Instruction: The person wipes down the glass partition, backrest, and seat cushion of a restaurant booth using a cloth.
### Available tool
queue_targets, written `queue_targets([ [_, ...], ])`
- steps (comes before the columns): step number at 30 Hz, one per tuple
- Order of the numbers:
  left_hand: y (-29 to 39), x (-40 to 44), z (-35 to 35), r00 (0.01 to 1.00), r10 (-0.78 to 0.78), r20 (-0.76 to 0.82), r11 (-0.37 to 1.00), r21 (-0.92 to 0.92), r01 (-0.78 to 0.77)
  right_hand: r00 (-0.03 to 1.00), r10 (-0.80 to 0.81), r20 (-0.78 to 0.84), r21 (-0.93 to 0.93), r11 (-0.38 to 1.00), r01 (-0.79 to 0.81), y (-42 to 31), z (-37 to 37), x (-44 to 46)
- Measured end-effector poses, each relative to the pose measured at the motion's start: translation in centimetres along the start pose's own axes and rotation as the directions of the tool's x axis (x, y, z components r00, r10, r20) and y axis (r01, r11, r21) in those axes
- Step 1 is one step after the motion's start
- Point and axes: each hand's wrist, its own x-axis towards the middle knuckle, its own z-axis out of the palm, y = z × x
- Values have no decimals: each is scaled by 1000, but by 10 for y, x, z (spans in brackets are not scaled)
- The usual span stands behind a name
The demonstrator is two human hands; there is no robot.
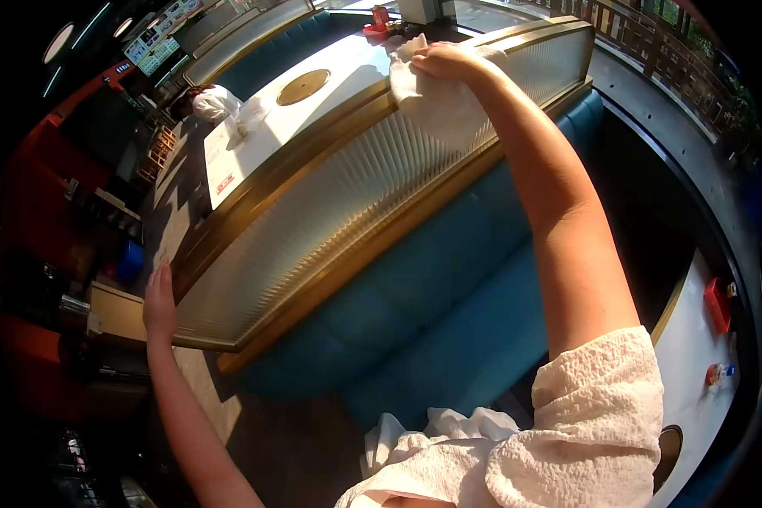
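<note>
A white cloth (440,106) hangs over the top rail of a ribbed glass partition (339,220), with my right hand (444,61) closed on its upper part. The cloth drapes down over the glass. At the partition's left end, my left hand (159,305) is upright beside the wooden frame (199,250), fingers extended and close together, with no object visible in it. Below the glass is the teal padded back of a bench (372,313).
Behind the partition, a white table (347,63) has a round metal plate (303,86) set in it. A person in white (217,103) is beyond it. At the right stands another table (694,372) with a red holder (718,305) and a small bottle (720,373).
</note>
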Motion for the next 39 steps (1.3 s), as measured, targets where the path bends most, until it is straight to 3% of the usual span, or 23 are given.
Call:
queue_targets([
  [2, -3, 11, 1, 999, -42, 12, 997, -63, 43, 999, 44, -2, -10, 999, -44, 21, -11, -3],
  [7, -7, 14, 19, 962, 59, -266, 971, 240, 6, 986, 166, -3, -83, 983, -166, -2, -20, -14],
  [9, 101, 14, 45, 958, 243, -153, 862, 488, -141, 987, 157, -40, -83, 984, -160, -4, -23, -18],
  [11, 184, 30, 86, 938, 337, -83, 880, 382, -282, 991, 115, -68, -54, 991, -118, -3, -23, -23],
  [13, 237, 53, 122, 915, 395, -89, 848, 418, -325, 993, 98, -62, -63, 993, -102, 1, -25, -23],
  [15, 260, 70, 130, 961, 274, -27, 895, 373, -245, 990, 98, -105, -37, 994, -102, 2, -26, -32],
  [20, 262, 64, 127, 965, 255, -65, 923, 315, -223, 994, 71, -81, -111, 991, -80, 19, -29, -32],
  [25, 263, 60, 129, 962, 255, -92, 930, 297, -218, 967, 235, -98, -2, 972, -236, 66, -46, -34],
  [29, 266, 55, 125, 963, 249, -102, 922, 330, -204, 968, 237, -83, 43, 971, -234, 106, -48, -20],
  [31, 269, 54, 123, 977, 180, -111, 962, 228, -151, 957, 276, -90, 96, 959, -268, 123, -52, -18],
  [36, 259, 62, 119, 996, 25, -83, 1000, -12, -26, 977, 170, -132, 210, 968, -140, 239, -45, 12],
  [37, 255, 64, 118, 996, -11, -85, 997, -73, 4, 979, 118, -166, 119, 988, -99, 262, -50, 14],
  [39, 248, 64, 118, 992, -59, -112, 998, -9, 59, 991, 74, -112, 132, 990, -59, 303, -71, 10],
])
